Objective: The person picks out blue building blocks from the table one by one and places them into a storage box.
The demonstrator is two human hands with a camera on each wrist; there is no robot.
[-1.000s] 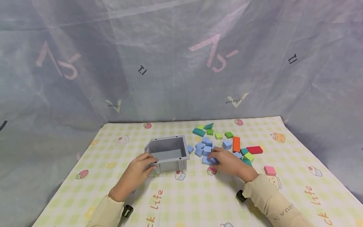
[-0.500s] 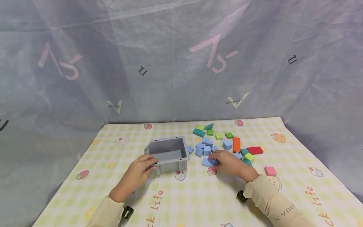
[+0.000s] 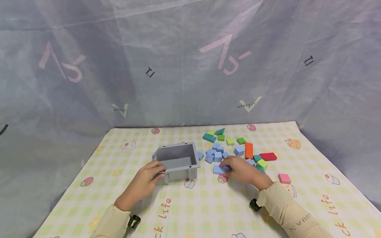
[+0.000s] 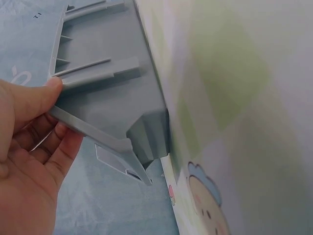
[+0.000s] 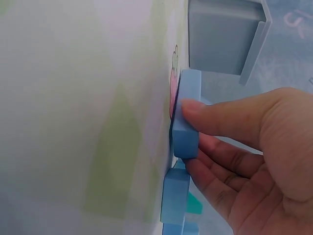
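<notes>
A grey plastic bin [image 3: 178, 173] stands at the middle of the table. My left hand [image 3: 148, 175] grips its front-left rim; in the left wrist view the thumb lies on the outer side and the fingers curl around behind the rim. To the bin's right, my right hand [image 3: 242, 170] pinches a long blue block [image 3: 219, 169], low at the cloth. In the right wrist view the thumb presses one face of this blue block [image 5: 187, 122], with fingers behind it. Several smaller blue blocks [image 3: 209, 159] lie just beyond that hand.
Green and teal blocks [image 3: 209, 138] lie farther back. An orange block [image 3: 248, 150], a red block [image 3: 268, 156] and a pink block [image 3: 284, 178] are spread to the right. A checked cloth [image 3: 205, 211] covers the table, and a grey curtain [image 3: 184, 82] hangs behind.
My right hand has drawn slightly toward me, uncovering more of the small blue blocks behind it. The left hand and the bin stay in place.
</notes>
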